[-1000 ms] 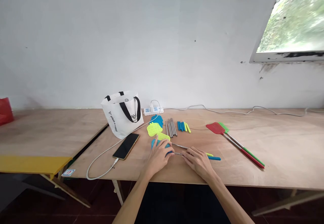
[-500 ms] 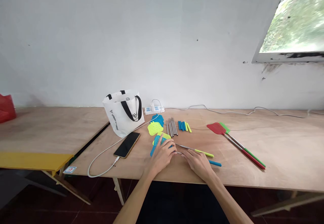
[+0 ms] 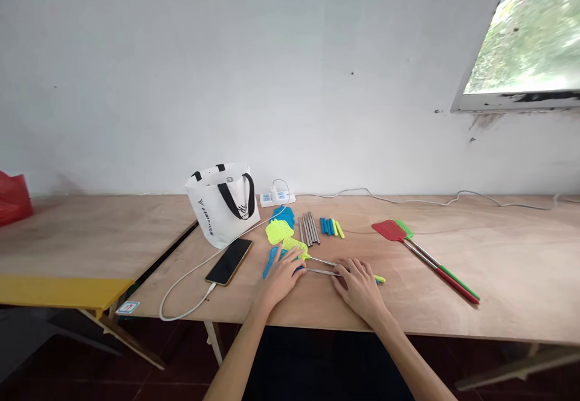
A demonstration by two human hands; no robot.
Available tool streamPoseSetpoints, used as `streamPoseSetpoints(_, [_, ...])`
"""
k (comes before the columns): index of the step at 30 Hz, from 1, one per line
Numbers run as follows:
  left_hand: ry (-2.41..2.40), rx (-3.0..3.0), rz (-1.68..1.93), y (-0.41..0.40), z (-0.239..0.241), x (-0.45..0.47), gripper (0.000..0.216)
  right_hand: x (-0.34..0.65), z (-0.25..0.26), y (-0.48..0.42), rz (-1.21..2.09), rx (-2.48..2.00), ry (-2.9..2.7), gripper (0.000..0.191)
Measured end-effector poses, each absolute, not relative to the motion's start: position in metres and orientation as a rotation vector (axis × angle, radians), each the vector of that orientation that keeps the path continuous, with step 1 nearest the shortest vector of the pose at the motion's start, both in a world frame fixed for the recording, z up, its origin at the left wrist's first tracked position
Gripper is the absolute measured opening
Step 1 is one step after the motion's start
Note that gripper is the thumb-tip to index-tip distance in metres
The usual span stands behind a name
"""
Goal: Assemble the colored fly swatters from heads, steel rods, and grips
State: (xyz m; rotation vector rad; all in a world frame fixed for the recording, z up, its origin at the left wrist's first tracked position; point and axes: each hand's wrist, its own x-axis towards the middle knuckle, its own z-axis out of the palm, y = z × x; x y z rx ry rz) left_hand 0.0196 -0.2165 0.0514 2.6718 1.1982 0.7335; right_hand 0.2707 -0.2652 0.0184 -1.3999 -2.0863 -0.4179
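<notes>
My left grip rests over one blue flyswatter, my right grip across its shaft and one yellow flyswatter's; whether either is closed, I cannot tell. Beyond lie three blue handles, two yellow handles; rightward, one red flyswatter, one green flyswatter.

Single head-worn view, facing forward and down, table close below

Black letters are running down the white bag, "STUDIO" following a blurred word. A sticker is marking the table's corner, its print staying unreadable.
</notes>
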Motion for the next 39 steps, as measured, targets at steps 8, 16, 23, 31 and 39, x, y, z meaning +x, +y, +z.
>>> streamPoseSetpoints(8, [1.179, 2.613, 0.766, -0.217, 0.052, 0.02, 0.014, 0.277, 0.013, -0.256, -0.118, -1.238, -2.163, 0.025])
streamPoseSetpoints(16, [1.293, 2.39, 0.787, -0.219, 0.058, 0.019, 0.012, 0.275, 0.004, -0.256, -0.307, -1.351, -2.152, 0.041])
streamPoseSetpoints(23, [1.424, 2.353, 0.801, -0.213, 0.049, 0.014, 0.011, 0.281, 0.0, -0.256, -0.488, -1.493, -1.995, 0.032])
streamPoseSetpoints(31, [1.556, 2.384, 0.784, -0.217, 0.05, 0.021, 0.01, 0.284, 0.006, -0.261, -0.611, -1.611, -1.881, 0.026])
streamPoseSetpoints(39, [1.562, 2.376, 0.61, -0.246, 0.054, 0.066, 0.024, 0.278, 0.012, -0.262, -0.392, -1.452, -2.093, 0.031])
